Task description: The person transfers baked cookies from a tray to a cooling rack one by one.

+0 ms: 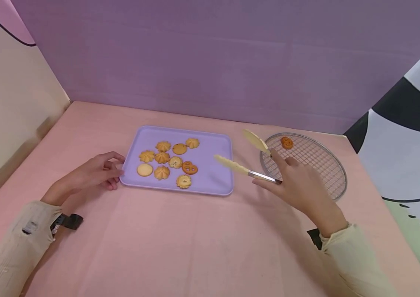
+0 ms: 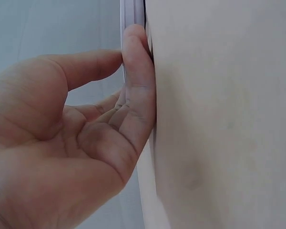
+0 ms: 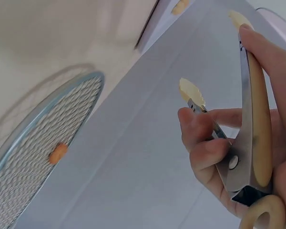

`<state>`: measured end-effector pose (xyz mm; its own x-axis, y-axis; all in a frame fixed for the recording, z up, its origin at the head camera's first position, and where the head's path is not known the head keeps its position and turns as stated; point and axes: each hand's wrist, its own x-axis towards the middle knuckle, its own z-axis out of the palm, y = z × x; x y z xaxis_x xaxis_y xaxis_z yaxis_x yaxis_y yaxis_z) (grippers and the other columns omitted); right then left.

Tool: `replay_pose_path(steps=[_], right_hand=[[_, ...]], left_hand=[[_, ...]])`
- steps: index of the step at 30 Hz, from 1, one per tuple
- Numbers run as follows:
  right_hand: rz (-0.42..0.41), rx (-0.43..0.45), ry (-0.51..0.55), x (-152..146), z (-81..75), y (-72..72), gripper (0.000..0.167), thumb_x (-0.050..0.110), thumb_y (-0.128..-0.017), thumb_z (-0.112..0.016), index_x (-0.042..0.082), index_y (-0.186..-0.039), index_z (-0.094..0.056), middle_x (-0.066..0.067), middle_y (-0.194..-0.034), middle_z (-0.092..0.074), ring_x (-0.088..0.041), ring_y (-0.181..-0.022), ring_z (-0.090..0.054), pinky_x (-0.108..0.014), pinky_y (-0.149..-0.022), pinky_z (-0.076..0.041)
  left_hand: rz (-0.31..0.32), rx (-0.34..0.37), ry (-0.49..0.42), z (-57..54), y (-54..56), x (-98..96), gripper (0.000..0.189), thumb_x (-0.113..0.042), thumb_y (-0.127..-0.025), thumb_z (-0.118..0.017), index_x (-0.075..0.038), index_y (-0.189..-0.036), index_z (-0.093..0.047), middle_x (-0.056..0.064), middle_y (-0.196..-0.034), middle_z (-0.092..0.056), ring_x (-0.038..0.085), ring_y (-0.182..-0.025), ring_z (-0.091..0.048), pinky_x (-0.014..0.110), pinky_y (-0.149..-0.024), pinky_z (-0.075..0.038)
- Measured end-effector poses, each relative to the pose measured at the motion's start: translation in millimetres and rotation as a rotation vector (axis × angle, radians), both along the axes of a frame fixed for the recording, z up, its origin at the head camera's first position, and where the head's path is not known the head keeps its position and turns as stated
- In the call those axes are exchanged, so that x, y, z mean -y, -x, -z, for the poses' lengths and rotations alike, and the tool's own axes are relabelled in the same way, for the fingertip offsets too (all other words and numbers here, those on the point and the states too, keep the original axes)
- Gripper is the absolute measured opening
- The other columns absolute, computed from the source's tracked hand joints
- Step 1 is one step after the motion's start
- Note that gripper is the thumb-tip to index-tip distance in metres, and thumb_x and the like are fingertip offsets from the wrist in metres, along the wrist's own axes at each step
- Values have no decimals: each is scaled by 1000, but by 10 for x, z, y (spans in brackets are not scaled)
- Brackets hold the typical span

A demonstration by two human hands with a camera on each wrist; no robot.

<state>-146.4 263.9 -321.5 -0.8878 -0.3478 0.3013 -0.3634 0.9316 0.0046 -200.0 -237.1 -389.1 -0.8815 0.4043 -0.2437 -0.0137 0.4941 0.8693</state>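
My left hand (image 1: 96, 170) pinches the left edge of a lilac tray (image 1: 210, 183); in the left wrist view the thumb (image 2: 97, 67) meets the rim, with the fingers curled on its other side. Several cookies lie on the tray, among them a pretzel-shaped cookie (image 1: 189, 168), a plain round cookie (image 1: 145, 170) and a ring-shaped cookie (image 1: 183, 181). My right hand (image 1: 303, 183) grips a pair of tongs (image 3: 250, 119) between thumb and fingers. Their cream tips are spread wide with nothing between them, over the gap between the tray and a round wire rack (image 1: 317, 161).
One pretzel-shaped cookie (image 1: 287, 142) rests near the far edge of the wire rack. A pink-covered table (image 1: 180, 243) carries everything. Behind it rises a purple wall (image 1: 210, 62), with a pale panel (image 1: 5, 95) to the left and a patterned one (image 1: 410, 144) to the right.
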Motion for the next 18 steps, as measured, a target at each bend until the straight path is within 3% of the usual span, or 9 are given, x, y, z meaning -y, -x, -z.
replay_pose_path(steps=[5, 13, 18], right_hand=[[-49, -13, -23, 152, -1, -37, 84, 62, -76, -77, 7, -134, -50, -15, -80, -60, -22, -47, -46, -31, -38, -36], [-120, -44, -67, 369, 40, -57, 91, 65, -74, -76, 6, -138, -51, -17, -83, -63, -20, -47, -45, -27, -38, -35], [-119, -21, -87, 525, 61, -71, 93, 68, -73, -75, 8, -141, -50, -16, -82, -63, -20, -45, -42, -26, -37, -31]], left_hand=[[1, -3, -7, -1, -4, 4, 45, -8, -99, -59, 8, -136, -38, 14, -82, -61, 19, -68, -64, 31, -65, -60], [-8, 3, -5, -5, -14, 1, 45, -8, -99, -59, 8, -136, -38, 14, -82, -61, 19, -68, -64, 31, -65, -60], [-3, -10, 8, -4, -5, -15, 45, -7, -99, -59, 8, -136, -38, 13, -82, -61, 19, -68, -64, 31, -64, -60]])
